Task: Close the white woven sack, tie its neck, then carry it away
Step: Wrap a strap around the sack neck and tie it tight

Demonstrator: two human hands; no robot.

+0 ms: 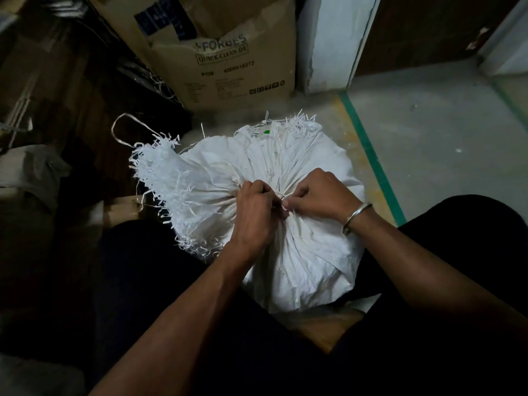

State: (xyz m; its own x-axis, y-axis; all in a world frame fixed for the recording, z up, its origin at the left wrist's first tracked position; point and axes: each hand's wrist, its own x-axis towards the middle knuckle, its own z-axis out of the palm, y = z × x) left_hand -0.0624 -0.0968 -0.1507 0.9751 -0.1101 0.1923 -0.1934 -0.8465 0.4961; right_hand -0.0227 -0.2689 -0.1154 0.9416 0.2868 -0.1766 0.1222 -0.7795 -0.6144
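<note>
The white woven sack (300, 261) stands on the floor (428, 132), close in front of the person and between their dark-clothed legs. It is full and rounded, and its cloth is drawn into tight pleats that run to a gathered neck (286, 222) near the middle of its top. Above the neck the open mouth fans out to the left as a frayed edge (154, 167) with many loose white strands. One long strand curls into a loop (125, 130) beyond it. A small green mark shows near the sack's far rim.

Both bare forearms reach in from below and meet at the neck. The left hand (254, 215) lies knuckles up, its fingers curled round the gathered cloth. The right hand (323, 195), with a metal bangle (357, 218) on its wrist, pinches a thin pale tie strip (281, 194) between thumb and fingertips. The strip arches in a small loop between the two hands.

Behind the sack stands a cardboard box (228, 52) printed "FORBES QUICK CLEAN DX". A green line (371, 155) runs across the floor to the right.
</note>
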